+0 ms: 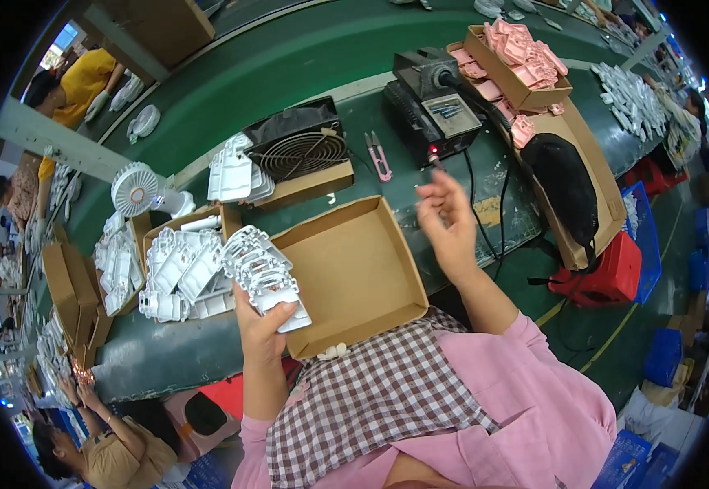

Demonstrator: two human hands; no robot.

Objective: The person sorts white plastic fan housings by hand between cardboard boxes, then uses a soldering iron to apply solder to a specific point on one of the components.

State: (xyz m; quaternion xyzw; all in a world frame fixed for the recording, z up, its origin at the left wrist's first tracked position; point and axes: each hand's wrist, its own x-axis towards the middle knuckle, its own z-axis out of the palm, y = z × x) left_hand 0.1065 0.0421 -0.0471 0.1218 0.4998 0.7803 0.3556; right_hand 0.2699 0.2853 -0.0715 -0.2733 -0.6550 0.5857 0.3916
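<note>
My left hand is closed round a stack of white molded plastic parts, thumb on top, over the left edge of an open cardboard tray. The parts overlap in a fanned row. Raised beyond the tray's right side, my right hand has its fingers loosely bent and apart, and I see nothing held in it. It is nearest the black soldering station, whose red light is lit. To the left of the stack, a cardboard box holds more white plastic parts.
Pink-handled snips lie beside a black fan with a round grille. A small white fan stands at left. Pink plastic parts fill a box at back right, near a black pouch. Cables hang by my right hand. Other people work nearby.
</note>
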